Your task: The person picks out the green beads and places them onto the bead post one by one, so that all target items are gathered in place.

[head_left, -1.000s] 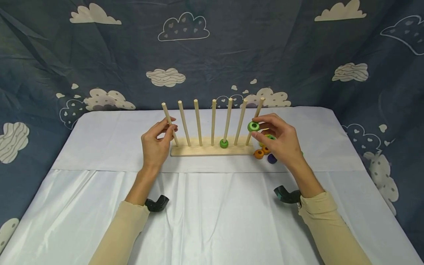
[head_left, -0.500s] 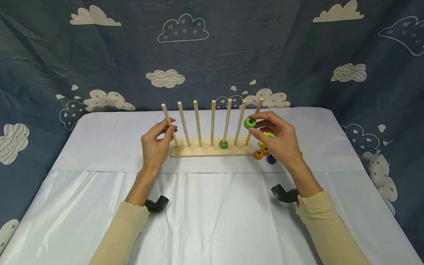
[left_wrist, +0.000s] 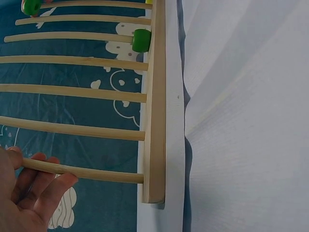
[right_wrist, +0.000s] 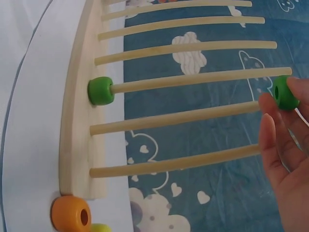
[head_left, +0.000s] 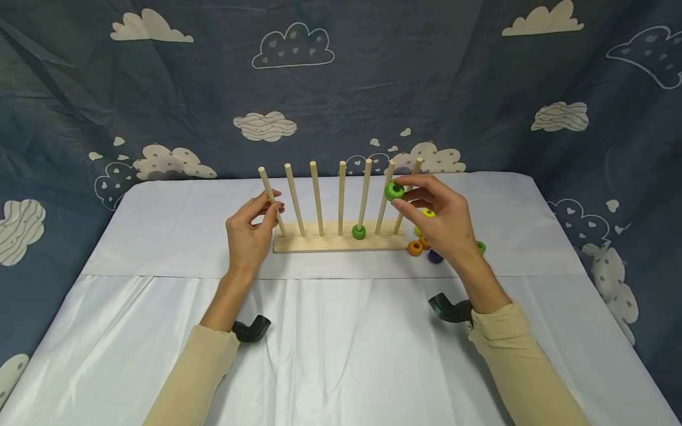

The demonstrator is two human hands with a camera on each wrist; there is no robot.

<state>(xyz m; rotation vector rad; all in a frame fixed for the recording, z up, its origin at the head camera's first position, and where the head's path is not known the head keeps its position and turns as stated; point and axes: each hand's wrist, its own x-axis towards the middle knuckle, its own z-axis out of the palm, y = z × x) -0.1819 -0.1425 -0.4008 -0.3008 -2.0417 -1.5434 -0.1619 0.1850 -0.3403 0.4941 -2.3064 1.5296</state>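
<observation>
A wooden peg rack [head_left: 330, 244] with a row of upright pegs stands on the table. My left hand [head_left: 250, 234] pinches the leftmost peg [left_wrist: 96, 174] between thumb and fingers. One green bead [head_left: 359, 232] sits at the foot of a peg right of the middle. Another green bead [head_left: 394, 190] is pinched between the thumb and fingers of my right hand [head_left: 439, 216], up near the tops of the right-hand pegs. In the right wrist view that held bead [right_wrist: 286, 93] is close to the tip of the peg that carries the lower bead [right_wrist: 101, 91].
Loose beads lie at the rack's right end: orange [head_left: 415, 248], dark blue [head_left: 435, 257], yellow [head_left: 428, 212] and green [head_left: 481, 247]. My right hand partly covers this group. A white cloth [head_left: 319, 343] covers the table, and a dark cloud-print curtain [head_left: 373, 83] hangs behind.
My right hand has moved left and slightly up with the green bead, away from the loose beads. The left hand stays on its peg.
</observation>
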